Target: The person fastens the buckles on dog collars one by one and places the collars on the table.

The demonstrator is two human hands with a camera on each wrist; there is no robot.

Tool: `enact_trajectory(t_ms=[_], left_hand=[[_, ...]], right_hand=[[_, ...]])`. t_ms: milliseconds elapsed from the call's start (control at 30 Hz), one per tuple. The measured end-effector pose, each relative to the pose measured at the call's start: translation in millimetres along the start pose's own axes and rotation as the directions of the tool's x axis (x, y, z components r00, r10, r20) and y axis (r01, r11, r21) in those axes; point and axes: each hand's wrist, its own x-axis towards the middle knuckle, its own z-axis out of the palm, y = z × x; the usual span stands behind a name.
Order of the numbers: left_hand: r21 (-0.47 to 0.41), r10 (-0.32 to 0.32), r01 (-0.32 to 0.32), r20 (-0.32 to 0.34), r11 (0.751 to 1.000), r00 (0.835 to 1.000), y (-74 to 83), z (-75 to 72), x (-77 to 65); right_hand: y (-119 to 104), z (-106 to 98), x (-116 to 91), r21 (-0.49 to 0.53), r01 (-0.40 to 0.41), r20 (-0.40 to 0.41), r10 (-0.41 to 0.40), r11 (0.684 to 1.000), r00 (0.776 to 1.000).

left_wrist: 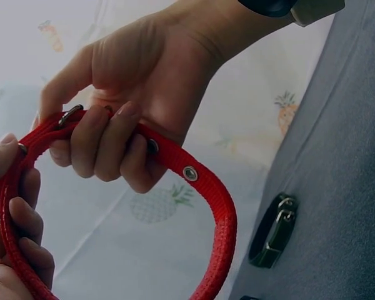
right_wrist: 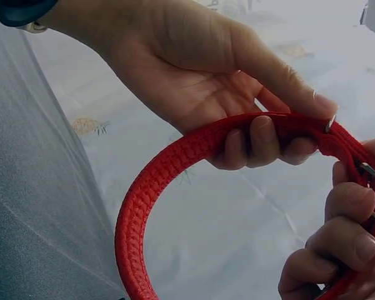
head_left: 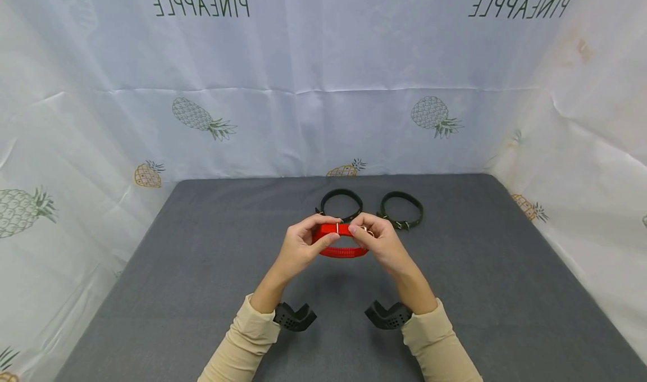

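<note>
A red padded collar (head_left: 343, 252) is held up in a loop between both hands, above the table. My left hand (head_left: 298, 246) pinches its strap beside a narrow metal keeper (head_left: 337, 228), the thumb tip next to that keeper. My right hand (head_left: 385, 246) grips the strap by the metal buckle (right_wrist: 374, 175); a metal ring also shows there. In the left wrist view, metal eyelets (left_wrist: 190, 173) run along the strap on the right hand's side. Curled fingers of both hands hide part of the strap, and the tip of the strap cannot be made out.
Behind the hands, a black collar (head_left: 327, 195) and a dark green collar (head_left: 420, 209) lie in rings on the grey-covered table (head_left: 227, 258). White curtains (head_left: 303, 129) with printed pineapples hang at the back and sides. Each wrist wears a black device (head_left: 295, 317).
</note>
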Motion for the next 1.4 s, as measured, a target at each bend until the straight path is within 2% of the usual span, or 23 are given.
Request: enact_trajectory(t_ms=[133,267,433,700,833,967,1100,1267,1400], left_hand=[[0.003,-0.012,0.012,0.005,1.0,1.0,1.1,-1.7,-0.3],[0.027,-0.034,0.034,0.019,0.999,0.999,3.5,-6.6,-0.3],[0.091,-0.077,0.071,0.071,0.993,0.994,4.8,-15.1,0.8],[0.203,-0.114,0.086,0.131,0.975,0.985,8.5,-26.3,2.2],[0.217,-0.128,0.091,0.161,0.972,0.979,8.3,-29.8,1.8],[0.224,-0.125,0.084,0.173,0.971,0.977,8.7,-33.3,0.8],[0.232,-0.11,0.07,0.165,0.97,0.98,9.5,-37.3,-0.1],[0.226,-0.082,0.046,0.15,0.973,0.985,11.3,-45.7,-1.0],[0.197,-0.103,0.08,0.105,0.977,0.989,14.6,-57.1,-2.7]], right_hand=[[0,0,1,-0.001,-0.006,0.008,0.006,1.0,1.0],[-2,-3,1,-0.027,-0.078,0.049,0.08,0.997,0.996],[-9,-13,-3,-0.086,-0.19,0.109,0.199,0.978,0.974],[-15,-24,-1,-0.241,-0.23,0.17,0.274,0.943,0.947],[-14,-24,-1,-0.278,-0.198,0.178,0.253,0.94,0.951],[-12,-22,0,-0.265,-0.12,0.205,0.178,0.957,0.962],[-10,-18,3,-0.26,-0.067,0.211,0.124,0.963,0.97],[-10,-11,7,-0.276,-0.048,0.207,0.108,0.96,0.972],[-5,-3,13,-0.287,-0.042,0.211,0.106,0.957,0.972]])
